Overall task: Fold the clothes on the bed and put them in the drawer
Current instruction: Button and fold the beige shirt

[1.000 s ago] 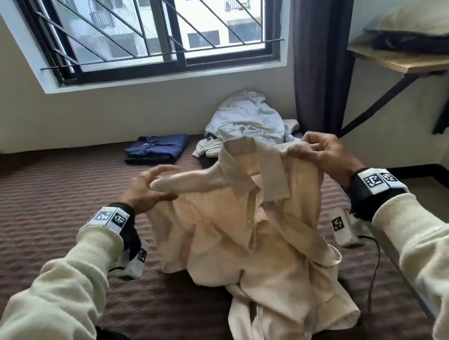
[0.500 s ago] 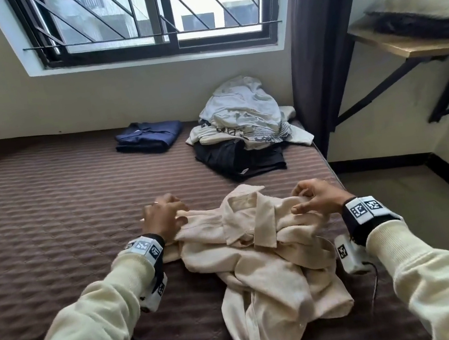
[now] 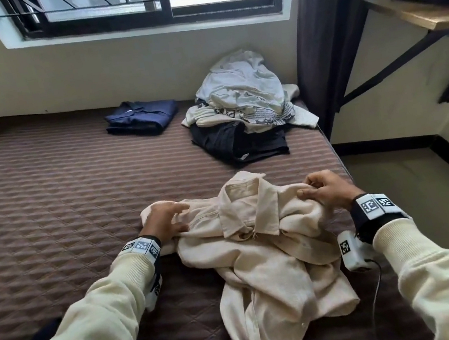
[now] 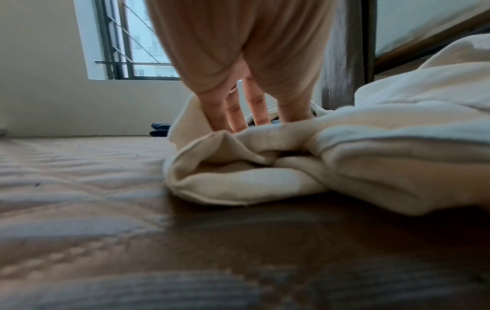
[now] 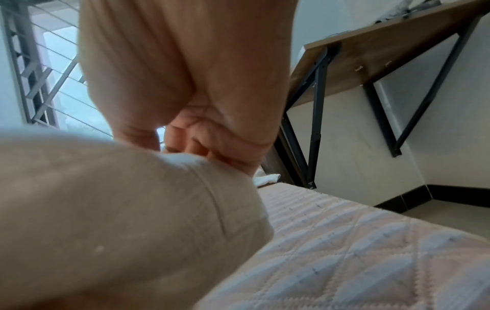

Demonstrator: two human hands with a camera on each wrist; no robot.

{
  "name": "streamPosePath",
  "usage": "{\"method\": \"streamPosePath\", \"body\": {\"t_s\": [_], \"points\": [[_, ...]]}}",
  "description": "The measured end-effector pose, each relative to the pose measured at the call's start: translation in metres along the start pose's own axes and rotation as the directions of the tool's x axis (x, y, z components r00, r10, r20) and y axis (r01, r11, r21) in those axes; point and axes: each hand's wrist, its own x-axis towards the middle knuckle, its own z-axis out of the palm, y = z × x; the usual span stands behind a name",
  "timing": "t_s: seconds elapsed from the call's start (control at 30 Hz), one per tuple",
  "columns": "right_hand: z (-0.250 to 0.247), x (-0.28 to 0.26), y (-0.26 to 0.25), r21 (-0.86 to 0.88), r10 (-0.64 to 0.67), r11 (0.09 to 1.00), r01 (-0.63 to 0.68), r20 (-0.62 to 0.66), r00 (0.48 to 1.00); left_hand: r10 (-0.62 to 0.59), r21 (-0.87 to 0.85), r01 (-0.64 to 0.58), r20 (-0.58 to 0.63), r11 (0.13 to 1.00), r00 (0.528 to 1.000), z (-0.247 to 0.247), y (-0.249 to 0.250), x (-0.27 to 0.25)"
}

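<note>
A cream collared shirt (image 3: pixel 260 252) lies crumpled on the brown quilted bed (image 3: pixel 47 212), collar toward the window. My left hand (image 3: pixel 166 221) rests on its left shoulder with straight fingers pointing down into the cloth; in the left wrist view the fingertips (image 4: pixel 236 123) dip behind a fold of the shirt (image 4: pixel 265 167). My right hand (image 3: pixel 320 190) pinches the shirt's right shoulder with curled fingers. In the right wrist view the hand (image 5: pixel 196 142) curls over the cloth (image 5: pixel 106 209). The shirt's lower half lies bunched near me.
A folded navy garment (image 3: pixel 141 118) lies near the wall. Beside it, a heap of pale clothes (image 3: pixel 244 99) sits on a black garment (image 3: pixel 242 143). The bed's right edge (image 3: pixel 339 157) drops to the floor by a dark curtain (image 3: pixel 320 22). A wall shelf (image 3: pixel 421 12) juts out at right.
The shirt, held up by its shoulders a second ago, has come down onto the bed. Both hands lowered with it, and the left hand's fingers have straightened.
</note>
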Motion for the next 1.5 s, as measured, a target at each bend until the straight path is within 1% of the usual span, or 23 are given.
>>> {"method": "streamPosePath", "body": {"t_s": [0.13,0.23,0.33,0.4,0.5,0.57,0.63,0.7,0.77,0.83,0.9,0.97,1.03,1.07,1.13,1.2,1.27,1.3,1.33,1.37,1.43,1.47,1.5], "points": [[0.004,-0.001,-0.008,0.17,-0.05,0.984,0.051,-0.007,0.999,-0.067,0.055,0.069,-0.04,0.996,0.997,0.0,0.0,-0.005],[0.003,-0.004,-0.012,0.18,-0.088,0.979,0.095,-0.047,0.995,-0.112,0.083,0.118,-0.075,0.99,0.991,0.001,0.004,-0.006],[0.0,-0.008,-0.015,0.171,-0.116,0.976,0.134,-0.112,0.987,-0.197,0.002,0.199,-0.156,0.98,0.968,-0.008,0.013,-0.005],[-0.003,-0.008,-0.016,0.104,-0.138,0.982,0.16,-0.188,0.972,-0.258,-0.09,0.243,-0.275,0.966,0.926,-0.024,0.021,-0.003],[-0.004,-0.008,-0.025,-0.118,-0.186,0.981,0.154,-0.349,0.919,-0.288,-0.26,0.179,-0.483,0.949,0.827,-0.062,0.043,0.003],[-0.005,-0.009,-0.039,-0.19,-0.244,0.965,0.182,-0.389,0.888,-0.32,-0.345,0.136,-0.558,0.929,0.765,-0.092,0.056,0.014],[-0.014,-0.009,-0.053,-0.191,-0.285,0.954,0.23,-0.347,0.894,-0.287,-0.432,0.037,-0.531,0.901,0.798,-0.121,0.063,0.026],[-0.032,-0.014,-0.069,-0.159,-0.288,0.952,0.262,-0.178,0.941,-0.115,-0.491,-0.107,-0.4,0.865,0.909,-0.152,0.065,0.033],[-0.052,-0.021,-0.089,-0.276,-0.239,0.933,0.232,0.006,0.971,0.121,-0.245,-0.166,-0.19,0.955,0.974,-0.182,0.059,0.033],[-0.064,-0.023,-0.11,-0.601,-0.17,0.789,0.133,-0.006,0.985,0.238,0.144,-0.229,-0.047,0.963,0.97,-0.201,0.056,0.037],[-0.072,-0.021,-0.137,-0.758,-0.146,0.651,-0.038,-0.173,0.974,0.163,0.35,-0.095,-0.17,0.932,0.972,-0.219,0.069,0.04],[-0.081,-0.018,-0.172,-0.729,-0.104,0.644,-0.233,-0.385,0.917,0.0,0.399,0.171,-0.394,0.901,0.919,-0.239,0.09,0.048],[-0.101,-0.015,-0.215,-0.501,-0.053,0.825,-0.26,-0.528,0.848,-0.169,0.271,0.373,-0.561,0.887,0.81,-0.268,0.123,0.061],[-0.116,-0.013,-0.238,-0.342,-0.051,0.92,-0.189,-0.585,0.809,-0.219,0.142,0.382,-0.62,0.913,0.754,-0.288,0.143,0.071],[-0.145,-0.02,-0.282,-0.088,-0.096,0.995,0.047,-0.731,0.675,-0.28,-0.139,0.26,-0.702,0.956,0.654,-0.334,0.177,0.089],[-0.166,-0.032,-0.313,-0.009,-0.159,0.954,0.301,-0.863,0.479,-0.231,-0.253,0.032,-0.813,0.967,0.534,-0.376,0.198,0.095],[-0.173,-0.046,-0.323,-0.124,-0.3,0.869,0.479,-0.902,0.31,-0.003,-0.104,-0.204,-0.895,0.973,0.447,-0.396,0.207,0.086],[-0.17,-0.054,-0.32,-0.212,-0.391,0.835,0.508,-0.878,0.276,0.09,-0.015,-0.235,-0.897,0.972,0.433,-0.398,0.207,0.08],[-0.169,-0.049,-0.309,-0.309,-0.48,0.825,0.472,-0.825,0.298,0.123,0.039,-0.189,-0.879,0.981,0.46,-0.395,0.203,0.075],[-0.167,-0.045,-0.297,-0.428,-0.555,0.823,0.374,-0.746,0.368,0.127,0.098,-0.084,-0.852,0.992,0.508,-0.387,0.195,0.073],[-0.162,-0.028,-0.259,-0.638,-0.54,0.765,0.086,-0.563,0.626,0.002,0.179,0.17,-0.695,0.969,0.719,-0.36,0.18,0.061],[-0.158,-0.026,-0.242,-0.686,-0.45,0.727,0.012,-0.464,0.764,-0.112,0.16,0.246,-0.576,0.956,0.81,-0.346,0.172,0.056],[-0.148,-0.034,-0.231,-0.681,-0.335,0.732,-0.011,-0.374,0.865,-0.204,0.086,0.264,-0.426,0.961,0.881,-0.332,0.165,0.05]]}}
